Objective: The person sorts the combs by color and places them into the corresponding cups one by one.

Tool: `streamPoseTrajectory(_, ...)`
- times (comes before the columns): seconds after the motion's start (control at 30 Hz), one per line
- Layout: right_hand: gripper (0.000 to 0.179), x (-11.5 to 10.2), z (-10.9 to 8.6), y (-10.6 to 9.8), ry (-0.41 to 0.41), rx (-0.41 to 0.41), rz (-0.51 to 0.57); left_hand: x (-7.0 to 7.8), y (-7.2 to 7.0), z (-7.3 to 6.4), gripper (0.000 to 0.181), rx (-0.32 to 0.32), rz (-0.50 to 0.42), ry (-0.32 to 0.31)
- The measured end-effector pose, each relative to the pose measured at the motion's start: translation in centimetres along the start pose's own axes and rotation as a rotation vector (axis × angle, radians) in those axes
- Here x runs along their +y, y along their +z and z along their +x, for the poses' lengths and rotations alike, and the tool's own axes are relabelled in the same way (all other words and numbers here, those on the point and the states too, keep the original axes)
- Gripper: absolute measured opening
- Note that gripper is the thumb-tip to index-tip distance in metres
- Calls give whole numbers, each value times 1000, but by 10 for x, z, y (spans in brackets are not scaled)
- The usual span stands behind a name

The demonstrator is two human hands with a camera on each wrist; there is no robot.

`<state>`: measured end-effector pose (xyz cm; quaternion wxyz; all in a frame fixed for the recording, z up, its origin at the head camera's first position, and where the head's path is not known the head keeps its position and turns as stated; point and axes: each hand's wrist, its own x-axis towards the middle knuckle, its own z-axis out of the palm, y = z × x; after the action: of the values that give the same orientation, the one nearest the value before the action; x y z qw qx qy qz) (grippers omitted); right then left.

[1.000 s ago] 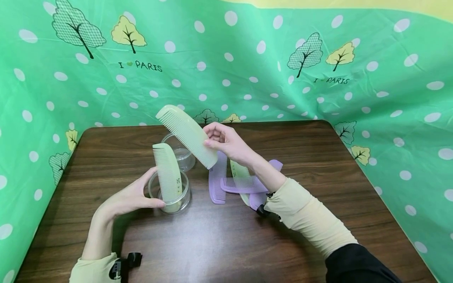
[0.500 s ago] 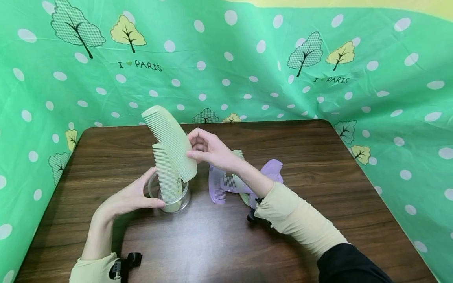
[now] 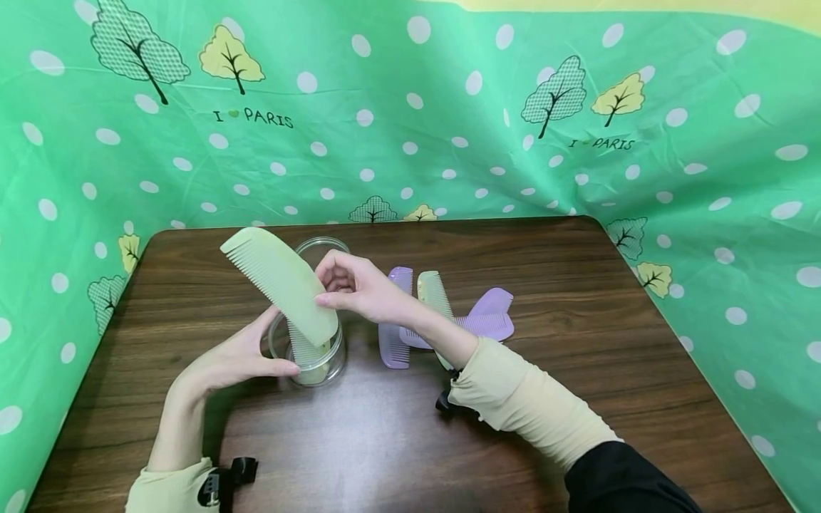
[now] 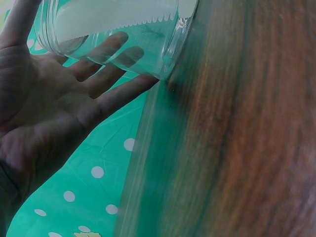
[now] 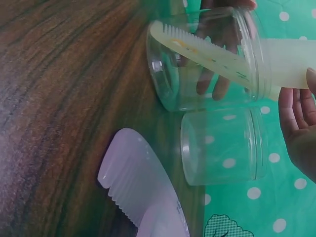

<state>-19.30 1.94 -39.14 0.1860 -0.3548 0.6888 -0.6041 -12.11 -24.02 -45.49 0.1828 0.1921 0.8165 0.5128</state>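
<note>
In the head view, the person's left hand (image 3: 237, 356) holds a clear, round plastic jar (image 3: 339, 360), thumb on the near side. The right hand (image 3: 359, 285) pinches a pale green, curved plastic comb (image 3: 276, 281) between thumb and fingers, tilted, its lower end at the jar's mouth. A second pale green comb (image 3: 301, 349) stands inside, partly covered by the held one. To the right, light purple plastic combs (image 3: 395, 345) overlap a third pale green comb (image 3: 433, 292) on the dark brown wood-grain table (image 3: 398, 442).

The left wrist view shows the left hand's fingers spread along the jar's wall, with comb teeth visible through it.

The right wrist view shows the second comb leaning inside, its orange and green marks visible, and a second clear plastic jar (image 5: 219, 148) just beside. Whether the held comb has passed the rim cannot be told.
</note>
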Motion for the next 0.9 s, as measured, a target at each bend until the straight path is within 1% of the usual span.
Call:
streamPoseTrajectory(0.23,20,4,-4,2,27,-8,-58,0,1,2,106,7,-7,11)
streamPoseTrajectory(0.43,16,8,-6,1,28,1,-160,-1,1,1,108,13,0,11)
streamPoseTrajectory(0.63,13,15,-8,2,18,-3,-248,0,0,0,102,18,22,1)
streamPoseTrajectory(0.9,11,21,-10,2,31,10,-322,0,0,0,99,10,12,26)
